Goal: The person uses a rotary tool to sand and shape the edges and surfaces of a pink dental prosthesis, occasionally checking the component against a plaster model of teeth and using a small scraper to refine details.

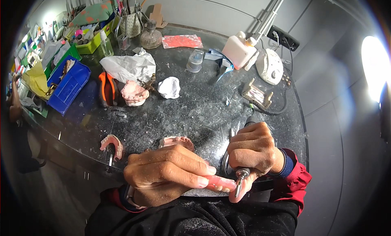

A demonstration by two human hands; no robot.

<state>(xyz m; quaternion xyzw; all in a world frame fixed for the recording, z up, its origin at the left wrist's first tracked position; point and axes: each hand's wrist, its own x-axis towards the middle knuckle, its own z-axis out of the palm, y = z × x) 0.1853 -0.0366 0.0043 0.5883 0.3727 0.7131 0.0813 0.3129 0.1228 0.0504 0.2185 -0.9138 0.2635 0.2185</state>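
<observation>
Left hand (163, 173) had its fingers pinched together on a pink denture (221, 182), which stuck out just past the fingertips toward the right hand (252, 151). Those right fingers were wrapped around a drill (243, 173), metal tip angled down right by the denture's end. Honestly couldn't tell if the tip was touching it. Just beyond the left fingers sat a pink mould (177, 142), partly hidden, on the dusty table (203, 120). Off to the left of them was a second denture (112, 144). Further past the left fingers: a pinkish plaster model (134, 94), orange-handled pliers (107, 89) and a white lump (169, 87). Way beyond the right fingers were a little rack (256, 93), a white control box (269, 67) and a plastic bottle (239, 52).
</observation>
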